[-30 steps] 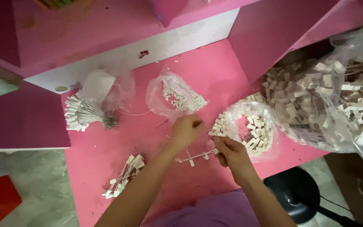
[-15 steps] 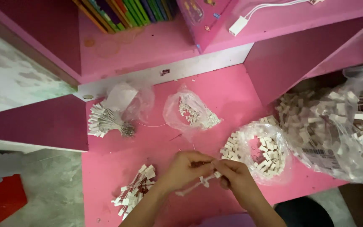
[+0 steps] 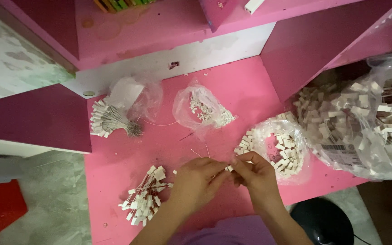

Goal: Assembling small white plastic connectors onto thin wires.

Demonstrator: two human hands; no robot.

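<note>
My left hand (image 3: 196,181) and my right hand (image 3: 255,174) meet over the front of the pink desk (image 3: 159,149), fingertips pinched together on one small white tag piece (image 3: 229,168) with a thin string. Just right of my right hand lies an open clear bag of white rectangular tags (image 3: 280,147). A loose pile of strung tags (image 3: 144,195) lies left of my left hand.
A tied bundle of strung tags (image 3: 110,120) beside a clear bag sits at the back left. A small bag of tiny white pieces (image 3: 205,111) lies at the middle back. A big clear bag of tags (image 3: 368,122) fills the right. A black stool (image 3: 325,222) stands below.
Both hands have drawn closer together and now pinch the small tag between them; earlier they were pulling a string apart near the tag bag. The view has shifted slightly.
</note>
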